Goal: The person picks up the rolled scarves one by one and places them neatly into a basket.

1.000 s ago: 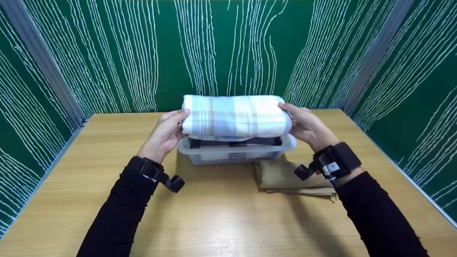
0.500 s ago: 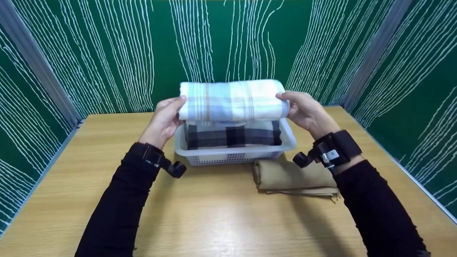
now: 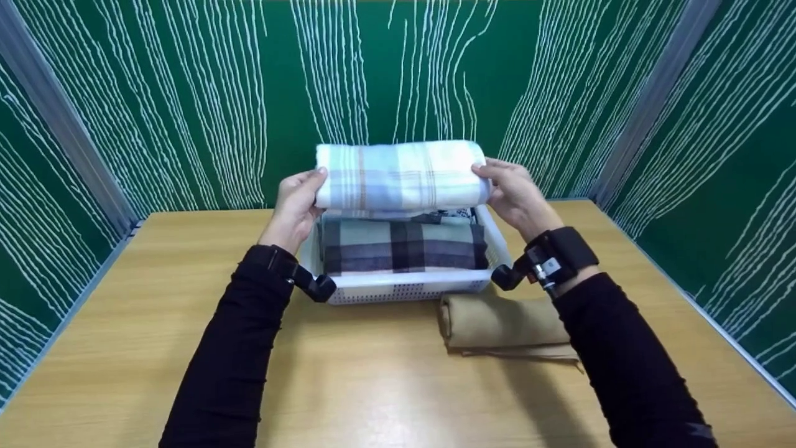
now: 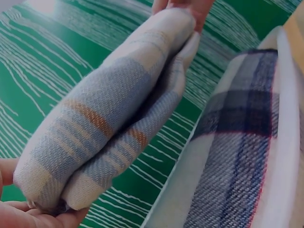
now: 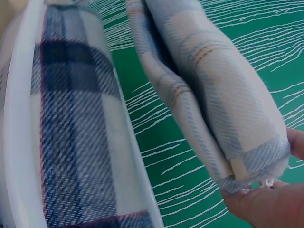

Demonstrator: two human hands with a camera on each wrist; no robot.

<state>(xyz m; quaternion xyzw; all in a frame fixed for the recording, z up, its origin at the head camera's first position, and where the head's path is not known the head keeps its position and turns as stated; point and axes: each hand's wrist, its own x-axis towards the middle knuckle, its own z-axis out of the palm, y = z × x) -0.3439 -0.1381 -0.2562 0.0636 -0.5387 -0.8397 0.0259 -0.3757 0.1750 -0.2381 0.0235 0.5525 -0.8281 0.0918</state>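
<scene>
My left hand (image 3: 295,202) and right hand (image 3: 513,193) grip the two ends of a folded plaid scarf (image 3: 401,177), white and light blue with thin tan stripes. They hold it up level above the back of a white plastic basket (image 3: 410,281). Both wrist views show the scarf (image 4: 104,104) as a thick fold, pinched between thumb and fingers at each end; short fringe peeks out at the right end. Inside the basket lies a dark plaid folded cloth (image 3: 373,249) in navy, grey and white. Behind it, a black-and-white patterned piece is partly hidden under the raised scarf.
A tan folded cloth (image 3: 497,323) with a fringed corner lies on the wooden table (image 3: 373,386), in front of the basket's right side and partly behind my right forearm. Green panels (image 3: 398,74) with white wavy lines enclose the table at the back and sides.
Both hands have lifted the light plaid scarf up and back from over the basket, uncovering the dark plaid cloth inside. The head view has shifted slightly. The tan cloth stays put.
</scene>
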